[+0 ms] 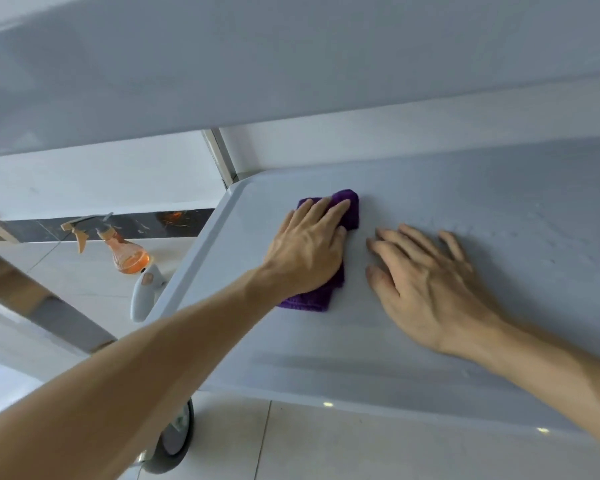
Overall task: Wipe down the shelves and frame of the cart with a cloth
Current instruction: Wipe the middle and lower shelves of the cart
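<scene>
My left hand (309,247), fingers flat, presses the purple cloth (350,213) on the cart shelf (430,368) near its corner. My right hand (426,285) is spread, bracing. Next, I'd sweep right.

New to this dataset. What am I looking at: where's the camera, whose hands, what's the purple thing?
No robot here: a person works bare-handed, filmed by one wide-angle camera on their head, looking down. The grey surface is a lower shelf of the cart, under an upper shelf. The left hand presses a folded purple cloth flat on it with straight fingers. The right hand rests open on the shelf beside it, holding nothing. A spray bottle with orange liquid sits on the floor at left; a cart wheel shows below.
</scene>
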The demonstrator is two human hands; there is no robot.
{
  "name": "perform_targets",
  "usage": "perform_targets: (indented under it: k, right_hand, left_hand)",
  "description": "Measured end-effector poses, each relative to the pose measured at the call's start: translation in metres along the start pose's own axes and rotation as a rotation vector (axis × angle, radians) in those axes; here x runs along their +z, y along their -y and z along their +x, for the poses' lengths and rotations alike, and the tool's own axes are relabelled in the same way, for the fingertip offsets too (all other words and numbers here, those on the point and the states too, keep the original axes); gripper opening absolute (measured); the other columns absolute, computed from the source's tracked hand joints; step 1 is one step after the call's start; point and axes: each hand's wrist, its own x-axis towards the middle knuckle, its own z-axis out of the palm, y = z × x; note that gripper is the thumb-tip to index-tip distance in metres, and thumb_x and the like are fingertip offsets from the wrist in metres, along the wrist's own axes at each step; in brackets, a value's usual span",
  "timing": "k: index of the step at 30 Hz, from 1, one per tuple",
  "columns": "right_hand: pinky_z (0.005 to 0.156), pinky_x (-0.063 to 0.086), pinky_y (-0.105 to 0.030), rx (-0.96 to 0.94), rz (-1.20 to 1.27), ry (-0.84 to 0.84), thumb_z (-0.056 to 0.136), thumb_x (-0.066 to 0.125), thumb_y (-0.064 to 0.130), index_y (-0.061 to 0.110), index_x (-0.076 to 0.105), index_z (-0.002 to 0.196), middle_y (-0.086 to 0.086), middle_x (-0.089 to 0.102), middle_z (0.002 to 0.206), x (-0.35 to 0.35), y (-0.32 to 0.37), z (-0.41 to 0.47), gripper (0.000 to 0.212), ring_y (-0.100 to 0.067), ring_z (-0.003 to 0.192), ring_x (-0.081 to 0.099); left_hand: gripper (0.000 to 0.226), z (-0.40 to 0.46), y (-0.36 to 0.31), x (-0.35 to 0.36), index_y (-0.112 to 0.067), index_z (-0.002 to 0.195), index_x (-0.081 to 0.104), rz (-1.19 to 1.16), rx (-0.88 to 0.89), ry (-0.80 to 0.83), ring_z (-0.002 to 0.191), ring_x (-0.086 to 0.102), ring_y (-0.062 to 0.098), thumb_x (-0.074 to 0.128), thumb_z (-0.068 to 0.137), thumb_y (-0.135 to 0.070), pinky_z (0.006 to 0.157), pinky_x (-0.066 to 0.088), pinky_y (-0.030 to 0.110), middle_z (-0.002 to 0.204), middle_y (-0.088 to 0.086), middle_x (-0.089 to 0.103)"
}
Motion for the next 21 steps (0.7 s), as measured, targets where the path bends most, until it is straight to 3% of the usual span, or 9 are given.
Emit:
perform_targets:
  k: [2,4,6,8,10,13,16,21]
  right_hand:
    - [0.118,0.017,-0.053,0.001,0.027,-0.022,0.093,0.023,0.047,0.027,0.049,0.139,0.008,0.041,0.153,-0.002,0.000,-0.001,0.057,-0.015,0.146,0.029]
    - [0.118,0.018,-0.053,0.000,0.032,-0.034,0.096,0.031,0.043,0.025,0.052,0.137,0.006,0.044,0.152,-0.002,0.001,-0.002,0.050,-0.016,0.145,0.032]
    - [0.118,0.018,-0.055,-0.001,0.045,-0.042,0.098,0.039,0.039,0.023,0.054,0.136,0.005,0.045,0.152,-0.001,0.003,-0.002,0.044,-0.017,0.145,0.033]
    - [0.118,0.018,-0.056,0.003,0.044,-0.032,0.098,0.034,0.040,0.023,0.053,0.136,0.006,0.044,0.152,-0.001,0.005,-0.001,0.045,-0.018,0.146,0.032]
    - [0.118,0.017,-0.056,0.010,0.037,-0.022,0.095,0.026,0.043,0.025,0.051,0.136,0.007,0.042,0.152,-0.001,0.007,-0.001,0.052,-0.018,0.146,0.029]
    - [0.118,0.016,-0.055,0.012,0.021,-0.015,0.093,0.021,0.044,0.026,0.048,0.137,0.008,0.037,0.154,-0.001,0.007,-0.001,0.054,-0.017,0.147,0.026]
    - [0.118,0.015,-0.055,0.004,0.019,-0.007,0.097,0.026,0.042,0.027,0.045,0.137,0.008,0.035,0.155,0.001,0.004,0.001,0.047,-0.017,0.147,0.024]
    - [0.115,0.022,-0.051,-0.006,0.118,-0.079,0.098,0.042,0.028,0.019,0.059,0.122,0.004,0.053,0.141,0.001,0.000,0.002,0.030,-0.019,0.140,0.039]
  left_hand:
    - [0.047,-0.002,0.021,-0.009,-0.026,0.151,0.035,-0.037,0.042,-0.007,0.144,0.026,0.017,0.036,0.104,-0.026,0.115,0.006,0.017,0.157,-0.002,0.034]
    - [0.047,0.005,0.056,-0.021,-0.022,0.150,0.038,-0.033,-0.022,-0.011,0.143,0.028,0.016,0.037,0.103,-0.019,0.112,0.004,0.010,0.155,0.001,0.037]
    - [0.048,0.019,0.094,-0.033,-0.019,0.151,0.036,-0.012,-0.218,-0.005,0.145,0.025,0.019,0.034,0.103,-0.017,0.117,0.007,0.021,0.157,0.004,0.034]
    - [0.049,0.031,0.114,-0.038,-0.019,0.151,0.034,0.024,-0.390,-0.012,0.144,0.024,0.025,0.032,0.102,-0.020,0.119,0.011,0.032,0.157,0.008,0.033]
    - [0.050,0.046,0.114,-0.034,-0.018,0.151,0.034,0.038,-0.432,-0.023,0.143,0.025,0.029,0.032,0.101,-0.020,0.120,0.015,0.038,0.156,0.009,0.033]
    - [0.049,0.064,0.094,-0.024,-0.016,0.151,0.035,0.006,-0.396,-0.051,0.144,0.025,0.029,0.033,0.102,-0.020,0.119,0.016,0.039,0.156,0.011,0.033]
    - [0.048,0.070,0.058,-0.013,-0.017,0.150,0.036,-0.059,-0.274,-0.034,0.143,0.025,0.025,0.034,0.103,-0.020,0.116,0.012,0.029,0.156,0.008,0.033]
    - [0.046,0.039,0.003,-0.011,-0.020,0.150,0.038,-0.266,-0.127,0.067,0.147,0.018,0.016,0.038,0.104,-0.020,0.110,0.006,0.014,0.161,0.002,0.026]
